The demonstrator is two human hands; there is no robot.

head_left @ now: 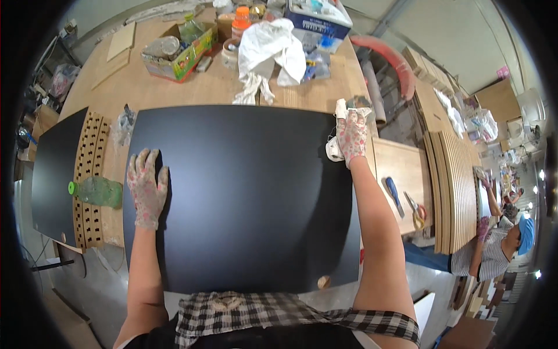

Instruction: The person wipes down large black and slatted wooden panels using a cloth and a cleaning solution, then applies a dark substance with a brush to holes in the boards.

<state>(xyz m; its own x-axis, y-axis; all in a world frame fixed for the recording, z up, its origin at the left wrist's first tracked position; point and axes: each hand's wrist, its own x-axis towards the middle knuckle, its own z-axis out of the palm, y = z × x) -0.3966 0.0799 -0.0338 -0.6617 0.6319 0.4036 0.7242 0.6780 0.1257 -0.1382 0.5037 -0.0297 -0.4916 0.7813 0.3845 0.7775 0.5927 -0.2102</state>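
Note:
A large matte black panel (250, 198) lies flat in front of me, with a round hole near its near right corner. My left hand (148, 186), in a floral-patterned glove, rests on the panel's left part with its fingers stretched out. My right hand (353, 139), gloved alike, is at the far right corner, closed on a crumpled white rag (342, 109). Part of the rag hangs out beside the hand onto the panel. The fingertips hide just how the rag is gripped.
Left of the panel are a green bottle (100, 192), slotted wooden strips (93, 139) and another black panel (55, 174). Behind stand a carton (183, 55) and white cloth (270, 49). A blue-handled screwdriver (394, 195) and scissors (415, 210) lie right; another person (488, 250) works beyond stacked boards (453, 192).

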